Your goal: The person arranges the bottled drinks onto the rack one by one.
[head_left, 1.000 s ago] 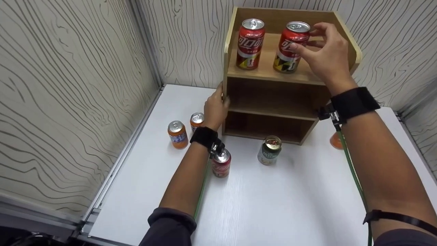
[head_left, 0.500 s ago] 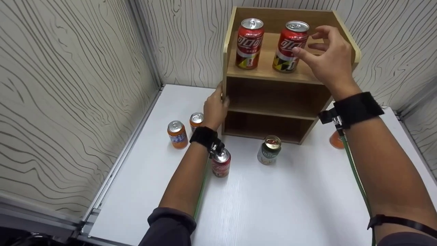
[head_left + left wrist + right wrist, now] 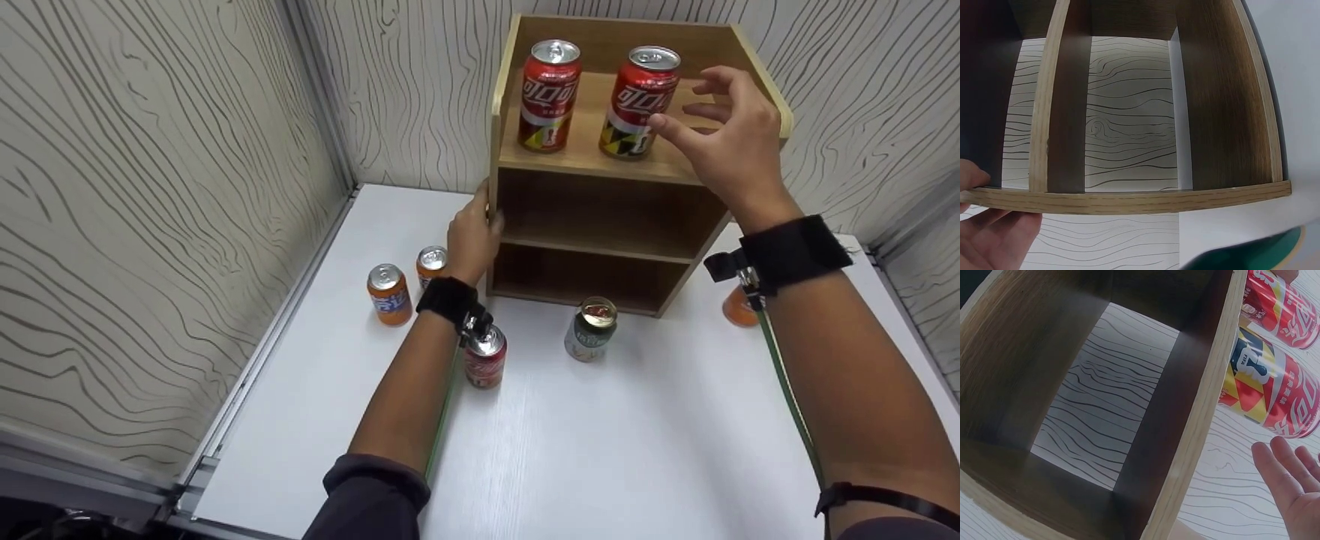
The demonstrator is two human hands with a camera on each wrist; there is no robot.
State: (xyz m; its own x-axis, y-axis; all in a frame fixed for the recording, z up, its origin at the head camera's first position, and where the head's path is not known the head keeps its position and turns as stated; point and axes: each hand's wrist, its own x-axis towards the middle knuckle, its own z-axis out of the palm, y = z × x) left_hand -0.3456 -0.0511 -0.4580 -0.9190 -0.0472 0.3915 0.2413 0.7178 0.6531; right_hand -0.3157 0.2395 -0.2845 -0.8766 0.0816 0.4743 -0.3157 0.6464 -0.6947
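Observation:
A small wooden shelf [image 3: 596, 251] stands on the white table. My left hand [image 3: 474, 236] grips its left side panel. In the left wrist view the thumb of that hand [image 3: 999, 239] lies inside the panel and the fingers outside. Two red cola cans stand upright on the top board, a left one [image 3: 550, 97] and a right one [image 3: 639, 103]. My right hand [image 3: 739, 142] is beside the right can, fingers apart and holding nothing. In the right wrist view a gap shows between the fingers [image 3: 1280, 475] and that can [image 3: 1272, 382].
Two orange soda cans, one nearer [image 3: 390, 296] and one partly hidden [image 3: 432, 262], stand left of the shelf. A red can [image 3: 486, 367] is under my left wrist. A green can [image 3: 591, 334] stands before the shelf. An orange object [image 3: 741, 307] shows behind my right forearm.
My right hand has let go of the right cola can and drawn back slightly to the right and down. The cans and my left hand stay put.

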